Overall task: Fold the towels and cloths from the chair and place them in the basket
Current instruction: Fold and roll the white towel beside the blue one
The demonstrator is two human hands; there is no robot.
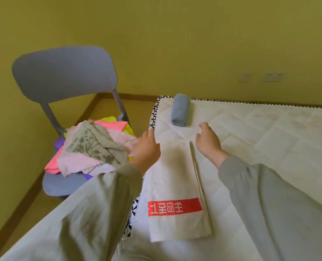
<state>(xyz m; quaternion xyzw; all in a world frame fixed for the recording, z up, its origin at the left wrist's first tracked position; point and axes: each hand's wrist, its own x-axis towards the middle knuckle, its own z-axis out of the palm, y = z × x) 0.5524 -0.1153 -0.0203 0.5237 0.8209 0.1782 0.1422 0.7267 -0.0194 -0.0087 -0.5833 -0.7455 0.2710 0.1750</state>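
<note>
White towel lies on the mattress between both grips: left grip rests flat-fingered on its far corner, right grip loosely curled, empty, just beside. Cloths heap the chair.

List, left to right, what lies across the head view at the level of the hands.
Heaped pile of pink, green and yellow cloths → left hand → long folded white towel with a red printed band → right hand.

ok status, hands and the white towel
Left hand and right hand open, at far end of towel. Towel folded lengthwise, flat on mattress. Pile waiting on chair; no basket in view.
</note>
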